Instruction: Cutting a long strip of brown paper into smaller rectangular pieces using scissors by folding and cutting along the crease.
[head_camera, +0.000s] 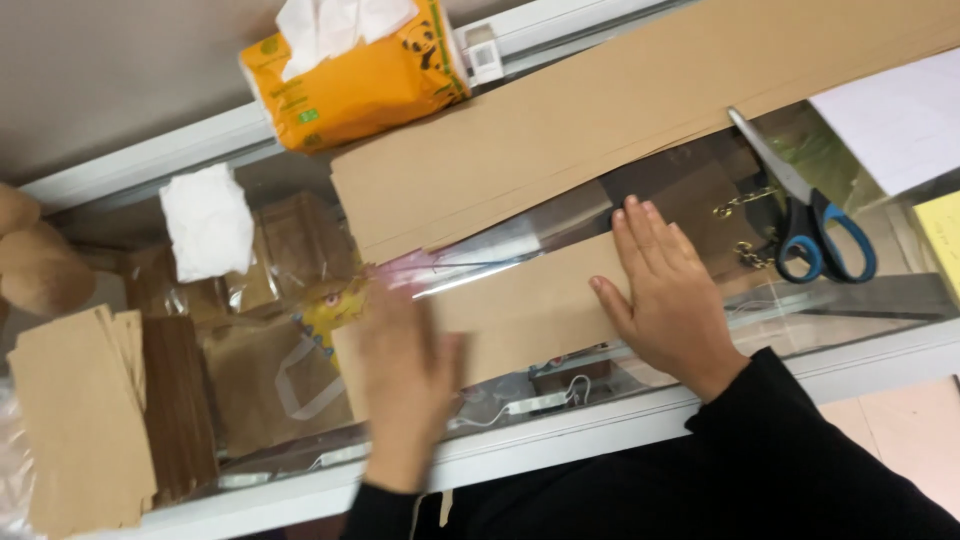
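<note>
the right hand (668, 300) lies flat, fingers spread, pressing a brown paper strip (520, 305) onto the glass counter (880, 330). the left hand (405, 375), blurred, rests open-palmed on the strip's other end, gripping nothing. judged progress: strip cut and laid out; scissors (810, 215) lie aside near the larger brown sheet (600, 110).

A glass-topped worktop (880, 300) with a white frame runs across the view, and paper bags show through the glass from the case below. Behind its far rail stands a plain grey-beige wall (120, 70) (dim, evenly lit). At the lower right corner a patch of pale pinkish floor (905, 430) shows beyond the worktop's near edge.
</note>
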